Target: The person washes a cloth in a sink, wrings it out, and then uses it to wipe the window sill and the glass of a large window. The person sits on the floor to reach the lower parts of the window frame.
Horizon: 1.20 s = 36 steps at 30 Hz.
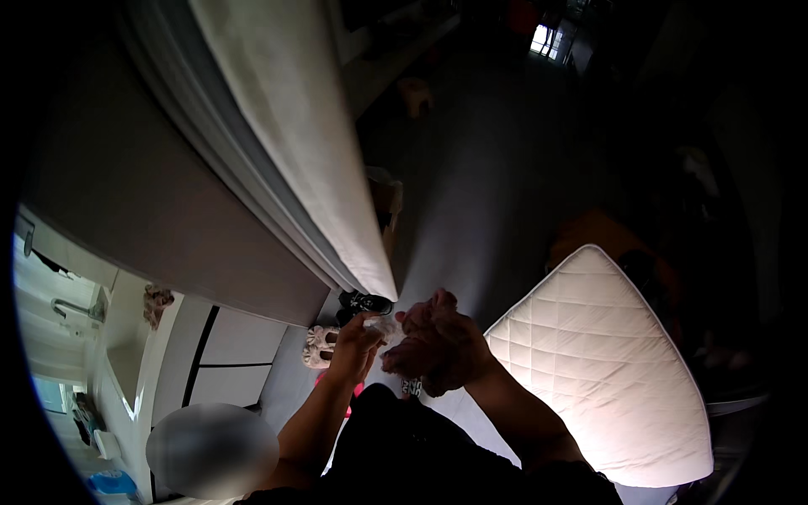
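My left hand [357,347] is closed, its fingers pinching a pale, whitish wad [388,326] that looks soft. To its right, my right hand [463,341] grips a fuzzy, pinkish-brown bundle [421,347] that bulges out in several lobes; dim light hides its exact kind. Both hands are held close together in front of my body, above the floor. The wad and the bundle are almost touching, and I cannot tell whether they are joined.
At right lies a pale quilted pad [602,362]. Left stands a wall edge with a pale hanging curtain [295,126]. Below it are a dark shoe [367,303] and fluffy beige slippers [319,347]. Far left, a counter [126,366] bears a brown fuzzy item [157,304] near a faucet [76,308].
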Each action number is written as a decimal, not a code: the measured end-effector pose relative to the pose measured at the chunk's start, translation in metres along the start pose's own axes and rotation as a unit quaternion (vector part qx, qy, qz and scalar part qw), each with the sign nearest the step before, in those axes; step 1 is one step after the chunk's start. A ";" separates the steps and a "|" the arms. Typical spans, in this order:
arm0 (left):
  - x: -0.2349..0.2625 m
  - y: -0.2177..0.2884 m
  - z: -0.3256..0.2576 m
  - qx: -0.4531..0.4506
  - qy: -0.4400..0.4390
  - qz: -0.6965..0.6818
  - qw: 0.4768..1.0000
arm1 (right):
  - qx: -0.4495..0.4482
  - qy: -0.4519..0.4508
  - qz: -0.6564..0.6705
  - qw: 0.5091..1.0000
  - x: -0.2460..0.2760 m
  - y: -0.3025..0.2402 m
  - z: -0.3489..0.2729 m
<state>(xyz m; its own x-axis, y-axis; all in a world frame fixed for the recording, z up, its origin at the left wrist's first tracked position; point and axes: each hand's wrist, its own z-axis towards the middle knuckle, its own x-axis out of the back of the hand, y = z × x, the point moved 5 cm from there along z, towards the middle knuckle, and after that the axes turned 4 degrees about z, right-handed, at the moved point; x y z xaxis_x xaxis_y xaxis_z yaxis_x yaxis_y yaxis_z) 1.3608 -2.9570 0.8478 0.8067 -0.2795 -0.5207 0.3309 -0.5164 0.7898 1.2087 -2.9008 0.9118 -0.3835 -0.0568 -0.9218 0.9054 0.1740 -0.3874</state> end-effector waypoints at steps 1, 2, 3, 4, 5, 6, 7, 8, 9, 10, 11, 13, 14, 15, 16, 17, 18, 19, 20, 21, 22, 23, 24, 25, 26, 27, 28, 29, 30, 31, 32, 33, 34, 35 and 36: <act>-0.014 0.004 0.036 -0.005 -0.017 -0.013 1.000 | 0.024 0.016 0.024 0.999 0.009 -0.032 0.015; -0.026 0.007 0.063 0.013 -0.015 -0.018 1.000 | 0.031 0.059 0.084 0.994 0.025 -0.056 0.032; -0.041 0.015 0.096 0.024 -0.018 -0.019 0.999 | 0.042 0.092 0.140 0.985 0.042 -0.085 0.051; -0.052 0.020 0.131 0.037 -0.027 0.022 0.999 | 0.095 0.016 0.072 0.993 0.055 -0.119 0.068; -0.072 0.028 0.165 0.029 -0.031 0.008 0.999 | 0.152 0.035 -0.001 0.988 0.089 -0.148 0.081; -0.077 0.028 0.205 0.025 -0.033 0.023 0.999 | 0.127 0.016 -0.002 0.992 0.095 -0.179 0.098; -0.083 0.031 0.244 0.024 -0.036 0.039 0.998 | 0.105 -0.002 -0.001 0.994 0.099 -0.208 0.114; -0.097 0.033 0.280 0.040 -0.039 0.023 0.998 | 0.094 0.035 -0.075 0.992 0.112 -0.236 0.126; -0.108 0.036 0.320 0.043 -0.069 0.006 0.997 | 0.087 0.066 -0.143 0.984 0.124 -0.265 0.143; -0.122 0.035 0.360 0.042 -0.090 0.010 0.995 | 0.079 0.059 -0.110 0.989 0.138 -0.294 0.159; -0.138 0.038 0.401 0.040 -0.112 0.015 0.993 | 0.079 0.052 -0.071 0.993 0.150 -0.322 0.177; -0.187 0.033 0.483 0.042 -0.163 0.000 0.986 | 0.098 -0.030 0.109 0.989 0.185 -0.380 0.189; -0.215 0.032 0.523 0.043 -0.183 -0.006 0.982 | 0.142 -0.038 0.105 0.984 0.200 -0.421 0.192; -0.243 0.035 0.553 0.063 -0.187 0.012 0.980 | 0.174 -0.035 0.117 0.977 0.218 -0.453 0.195; -0.284 0.048 0.579 0.078 -0.188 0.034 0.978 | 0.211 -0.025 0.121 0.970 0.232 -0.485 0.197; -0.323 0.054 0.609 0.091 -0.196 0.053 0.975 | 0.248 0.013 0.156 0.956 0.254 -0.514 0.201; -0.353 0.053 0.645 0.100 -0.211 0.076 0.969 | 0.287 0.048 0.186 0.939 0.275 -0.543 0.205; -0.379 0.049 0.678 0.108 -0.217 0.083 0.967 | 0.325 0.125 0.155 0.924 0.286 -0.574 0.209; -0.401 0.046 0.710 0.115 -0.221 0.066 0.966 | 0.358 0.202 0.123 0.903 0.301 -0.604 0.212; -0.424 0.038 0.744 0.121 -0.226 0.046 0.965 | 0.368 0.192 0.193 0.889 0.326 -0.633 0.217; -0.444 0.029 0.783 0.124 -0.226 0.041 0.965 | 0.375 0.180 0.260 0.871 0.348 -0.666 0.223; -0.459 0.020 0.825 0.126 -0.224 0.034 0.966 | 0.374 0.213 0.219 0.876 0.369 -0.704 0.230; -0.482 0.017 0.864 0.123 -0.221 0.028 0.967 | 0.371 0.245 0.176 0.878 0.379 -0.750 0.245; -0.503 0.013 0.898 0.123 -0.200 0.029 0.972 | 0.365 0.280 0.137 0.877 0.390 -0.785 0.254; -0.522 0.009 0.929 0.122 -0.179 0.029 0.976 | 0.366 0.296 0.109 0.875 0.403 -0.827 0.270; -0.534 0.014 0.961 0.122 -0.152 0.045 0.980 | 0.357 0.303 0.040 0.883 0.399 -0.866 0.293; -0.547 0.012 0.996 0.136 -0.133 0.047 0.981 | 0.346 0.315 -0.035 0.883 0.396 -0.910 0.313; -0.557 0.017 1.026 0.145 -0.114 0.056 0.981 | 0.349 0.308 0.031 0.885 0.408 -0.940 0.338; -0.568 0.018 1.054 0.156 -0.099 0.052 0.981 | 0.350 0.305 0.085 0.882 0.417 -0.972 0.356; -0.586 0.020 1.092 0.159 -0.092 0.048 0.982 | 0.357 0.294 0.133 0.877 0.430 -1.012 0.374; -0.604 0.023 1.126 0.167 -0.079 0.048 0.982 | 0.347 0.263 0.141 0.889 0.459 -1.049 0.386; -0.616 0.023 1.162 0.160 -0.078 0.037 0.983 | 0.337 0.230 0.149 0.901 0.487 -1.084 0.397; -0.635 0.026 1.197 0.154 -0.071 0.029 0.985 | 0.358 0.281 0.090 0.886 0.493 -1.129 0.420; -0.658 0.030 1.233 0.149 -0.064 0.022 0.987 | 0.380 0.331 0.031 0.863 0.504 -1.174 0.437; -0.686 0.031 1.272 0.152 -0.081 0.011 0.985 | 0.363 0.226 0.038 0.903 0.530 -1.213 0.447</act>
<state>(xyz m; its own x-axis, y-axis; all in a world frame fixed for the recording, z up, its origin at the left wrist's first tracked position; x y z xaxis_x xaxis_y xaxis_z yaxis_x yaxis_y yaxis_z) 0.1951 -3.8112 0.8173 0.7150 -0.4068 -0.5685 0.1321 -0.7199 0.6813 -0.0113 -3.5813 0.8859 -0.2016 0.3646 -0.9091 0.7503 -0.5391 -0.3826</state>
